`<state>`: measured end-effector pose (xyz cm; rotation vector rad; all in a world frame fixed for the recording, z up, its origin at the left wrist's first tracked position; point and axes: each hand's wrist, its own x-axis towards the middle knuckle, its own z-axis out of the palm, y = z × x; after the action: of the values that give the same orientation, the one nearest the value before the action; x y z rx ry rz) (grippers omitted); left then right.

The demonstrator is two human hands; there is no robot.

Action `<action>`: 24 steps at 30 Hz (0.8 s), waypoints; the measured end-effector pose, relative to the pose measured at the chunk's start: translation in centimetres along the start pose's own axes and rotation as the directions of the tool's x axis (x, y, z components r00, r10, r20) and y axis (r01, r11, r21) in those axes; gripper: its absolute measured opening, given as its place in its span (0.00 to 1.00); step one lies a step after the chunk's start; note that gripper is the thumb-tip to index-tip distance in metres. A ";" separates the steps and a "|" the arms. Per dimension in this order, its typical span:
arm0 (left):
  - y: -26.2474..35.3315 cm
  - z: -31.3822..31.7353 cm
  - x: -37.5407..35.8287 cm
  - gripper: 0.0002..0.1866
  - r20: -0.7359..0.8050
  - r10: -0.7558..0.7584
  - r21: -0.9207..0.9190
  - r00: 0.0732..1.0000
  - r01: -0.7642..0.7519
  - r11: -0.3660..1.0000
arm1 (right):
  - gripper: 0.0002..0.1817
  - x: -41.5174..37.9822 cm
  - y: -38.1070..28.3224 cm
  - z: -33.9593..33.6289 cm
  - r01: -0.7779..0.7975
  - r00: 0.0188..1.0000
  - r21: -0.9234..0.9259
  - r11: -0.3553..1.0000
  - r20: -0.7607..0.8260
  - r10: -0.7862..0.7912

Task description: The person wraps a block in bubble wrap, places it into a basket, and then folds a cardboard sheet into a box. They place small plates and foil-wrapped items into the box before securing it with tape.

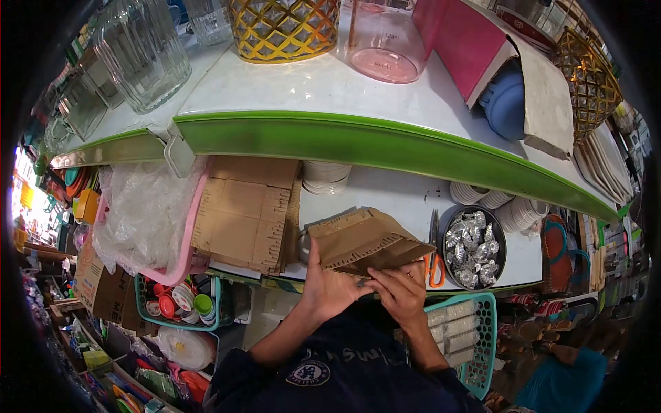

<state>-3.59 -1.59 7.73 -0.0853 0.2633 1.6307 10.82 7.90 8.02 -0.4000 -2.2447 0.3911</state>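
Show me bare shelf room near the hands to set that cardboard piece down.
Bare white shelf lies behind the cardboard piece, between the flat cardboard stack and the foil-cup bowl. The scissors and plate stacks crowd its edges.

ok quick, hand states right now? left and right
Left hand: closed on the lower edge of the folded cardboard piece, thumb up against its face.
Right hand: fingers curled, pinching the same cardboard's lower edge beside the left.

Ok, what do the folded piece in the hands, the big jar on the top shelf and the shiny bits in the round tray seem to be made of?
Folded piece: looks like cardboard, matte brown, with notched edges.
Jar: clear ribbed glass, or perhaps plastic; you see through it.
Shiny bits: probably thin foil, crinkled and silvery, in a dark tray.
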 end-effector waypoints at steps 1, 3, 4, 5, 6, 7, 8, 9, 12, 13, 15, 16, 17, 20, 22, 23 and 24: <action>0.0 0.0 -0.1 0.48 -0.013 -0.009 -0.006 1.000 0.009 1.000 | 0.21 0.1 0.1 0.0 -0.006 1.000 0.029 1.000 0.001 0.006; 0.0 0.1 -0.2 0.49 -0.026 -0.016 -0.013 1.000 0.016 1.000 | 0.19 0.5 -0.1 -0.3 0.010 1.000 0.036 0.999 0.018 -0.011; 0.0 0.1 -0.3 0.49 -0.013 -0.020 -0.026 1.000 0.019 0.999 | 0.18 0.8 -0.2 -0.5 0.026 0.999 0.042 0.999 0.032 -0.027; 0.0 0.2 -0.3 0.50 0.000 -0.024 -0.040 1.000 0.024 0.999 | 0.18 1.0 -0.3 -0.7 0.026 0.999 0.042 0.999 0.033 -0.028; 0.0 0.3 -0.3 0.50 0.000 -0.023 -0.040 1.000 0.023 0.999 | 0.18 1.2 -0.4 -0.9 0.040 0.998 0.069 0.997 0.048 -0.043; 0.1 0.3 -0.3 0.50 0.024 -0.011 -0.047 1.000 0.012 0.999 | 0.18 1.3 -0.4 -1.0 0.053 0.996 0.096 0.994 0.063 -0.059; 0.1 0.4 -0.3 0.50 0.047 0.002 -0.054 0.999 0.000 0.999 | 0.18 1.3 -0.4 -0.9 0.054 0.996 0.096 0.994 0.064 -0.060; 0.1 0.3 -0.3 0.50 0.047 0.003 -0.055 0.999 0.000 0.998 | 0.19 1.1 -0.3 -0.9 0.073 0.994 0.098 0.993 0.071 -0.080; 0.2 -0.2 0.0 0.47 -0.011 0.003 -0.006 1.000 -0.003 1.000 | 0.22 1.0 -0.1 -0.7 0.074 0.991 0.128 0.989 0.103 -0.088; 0.2 -0.5 0.0 0.45 -0.030 -0.001 -0.009 1.000 0.001 1.000 | 0.23 1.1 -0.1 -0.6 0.056 0.989 0.157 0.986 0.128 -0.076; 0.2 -0.7 0.0 0.43 -0.049 -0.004 -0.013 0.999 0.003 1.000 | 0.21 1.3 0.1 -0.7 0.005 0.989 0.229 0.973 0.142 -0.038; 0.3 -0.5 -0.1 0.41 -0.066 -0.008 -0.026 0.998 0.007 1.000 | 0.20 1.4 0.2 -0.7 -0.046 0.987 0.300 0.953 0.158 -0.002; 0.4 -0.3 -0.2 0.40 -0.083 -0.013 -0.040 0.996 0.010 0.999 | 0.20 1.3 0.4 -0.7 -0.044 0.987 0.300 0.953 0.159 -0.004; 0.1 0.3 -0.2 0.39 -0.141 0.008 -0.059 0.990 -0.016 0.998 | 0.16 0.4 1.0 -0.5 -0.133 0.990 0.382 0.914 0.085 0.109; 0.1 0.3 -0.1 0.38 -0.133 0.022 -0.077 0.991 -0.032 0.996 | 0.11 -0.3 1.1 -0.5 -0.179 0.973 0.404 0.897 -0.064 0.223; 0.1 0.2 -0.1 0.38 -0.126 0.035 -0.095 0.991 -0.047 0.994 | 0.08 -0.3 0.9 -0.4 -0.234 0.955 0.390 0.891 -0.079 0.286; 0.1 0.0 -0.1 0.38 -0.126 0.034 -0.096 0.991 -0.046 0.994 | 0.08 -0.3 0.9 -0.5 -0.235 0.955 0.389 0.891 -0.078 0.286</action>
<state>-3.67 -1.71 7.75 -0.2594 0.2807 1.6805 11.51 8.65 7.73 -0.5083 -1.9309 0.8950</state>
